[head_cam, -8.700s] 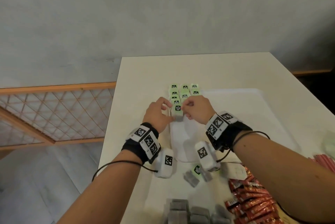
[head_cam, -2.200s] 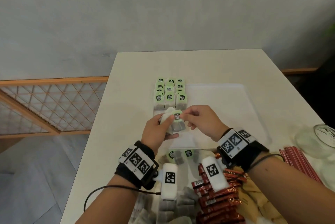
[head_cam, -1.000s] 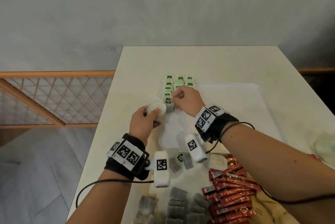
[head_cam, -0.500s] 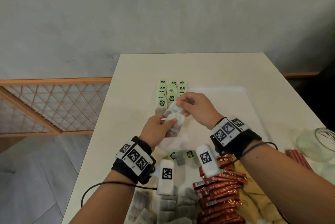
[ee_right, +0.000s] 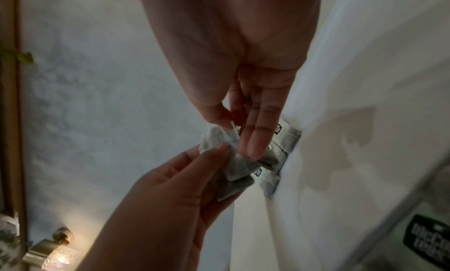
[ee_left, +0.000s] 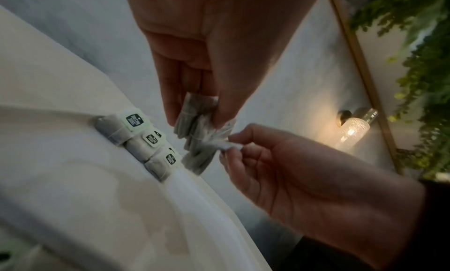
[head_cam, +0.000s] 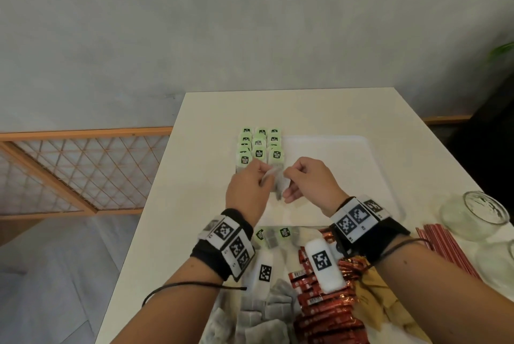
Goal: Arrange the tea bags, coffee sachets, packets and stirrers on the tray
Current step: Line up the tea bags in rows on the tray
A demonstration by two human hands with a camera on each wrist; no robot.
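Grey paper tea bags (head_cam: 279, 186) sit bunched between both hands just above the white tray (head_cam: 342, 174), a small cluster rather than one. The left hand (head_cam: 246, 194) grips the bunch from its side, thumb and fingers curled round it, seemingly as a holder to draw from. The right hand (head_cam: 307, 186) pinches a top corner with thumb and forefinger, other fingers loosely extended, apparently peeling one bag free. Just beyond the hands, rows of laid tea bags (head_cam: 260, 147) with green tags fill the tray's far left corner, overlapped so each tag shows; the next bag likely continues them. Nearer the person, loose tea bags (head_cam: 267, 313), red coffee sachets (head_cam: 319, 307) and red stirrers (head_cam: 445, 249) wait off the tray.
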